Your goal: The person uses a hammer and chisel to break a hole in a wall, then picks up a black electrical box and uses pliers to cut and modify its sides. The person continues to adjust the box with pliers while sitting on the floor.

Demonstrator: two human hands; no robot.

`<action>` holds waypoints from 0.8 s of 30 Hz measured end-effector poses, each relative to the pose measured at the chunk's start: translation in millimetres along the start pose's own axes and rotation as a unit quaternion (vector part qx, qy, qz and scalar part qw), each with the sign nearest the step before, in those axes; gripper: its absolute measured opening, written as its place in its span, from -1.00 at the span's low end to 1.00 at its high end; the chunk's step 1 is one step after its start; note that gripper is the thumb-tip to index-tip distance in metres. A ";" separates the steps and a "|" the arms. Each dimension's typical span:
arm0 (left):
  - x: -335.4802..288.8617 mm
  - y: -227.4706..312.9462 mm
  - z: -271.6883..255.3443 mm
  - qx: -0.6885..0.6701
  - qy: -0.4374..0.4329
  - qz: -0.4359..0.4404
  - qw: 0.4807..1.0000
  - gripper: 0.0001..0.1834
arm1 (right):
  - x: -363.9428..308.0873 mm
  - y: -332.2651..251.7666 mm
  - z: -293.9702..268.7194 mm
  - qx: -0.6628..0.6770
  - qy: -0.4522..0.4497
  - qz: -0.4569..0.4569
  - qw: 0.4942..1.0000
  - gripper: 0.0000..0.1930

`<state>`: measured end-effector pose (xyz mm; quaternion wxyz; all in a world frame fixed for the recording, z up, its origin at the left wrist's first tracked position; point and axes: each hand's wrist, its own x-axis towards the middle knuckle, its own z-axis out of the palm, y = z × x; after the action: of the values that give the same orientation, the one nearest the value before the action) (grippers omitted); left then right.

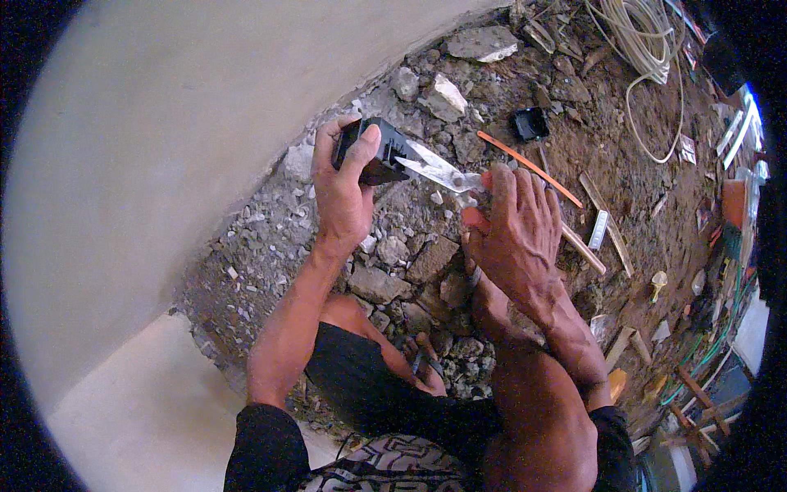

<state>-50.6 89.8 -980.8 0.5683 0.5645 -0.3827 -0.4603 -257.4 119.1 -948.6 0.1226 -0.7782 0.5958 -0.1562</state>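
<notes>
My left hand (343, 189) is closed around a small black plastic box (380, 174), thumb on top and fingers on its far side. The box is held above the rubble near the wall. In my right hand (518, 223) are the orange handles of a pair of scissors (438, 170). Their metal blades are spread apart and point left, with the tips at the slotted end of the box. Whether one blade goes inside the box cannot be made out. My right fingers partly cover the handles.
Behind the box rises a plain pale wall (164, 131). Broken stones (377, 283) and dirt lie beneath my hands. Right of the scissors are an orange strip (533, 168), another black box (529, 124) and wood strips (607, 221). Coiled pale cable (643, 37) lies at the far right.
</notes>
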 end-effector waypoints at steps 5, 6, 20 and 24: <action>-4.6 -2.1 3.8 0.274 0.052 0.214 0.936 -0.67 | 5.3 -8.3 -4.2 -0.040 0.027 -0.013 0.999 -0.59; -6.6 -1.3 7.0 0.256 0.067 0.201 0.943 -0.67 | 5.4 -9.0 -4.4 -0.051 0.041 -0.018 0.998 -0.60; -16.8 13.3 33.9 -0.060 0.117 -0.017 0.991 -0.60 | 9.9 -2.7 -15.4 -0.155 0.110 -0.093 0.977 -0.60; -20.9 9.1 37.5 0.122 0.105 0.099 0.982 -0.61 | 12.3 3.9 -15.7 -0.170 0.124 -0.123 0.970 -0.58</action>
<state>-91.4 98.4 -967.3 0.5748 0.6343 -0.4280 -0.2900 -264.0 106.2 -934.4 -0.1061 -0.8293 0.5242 -0.1618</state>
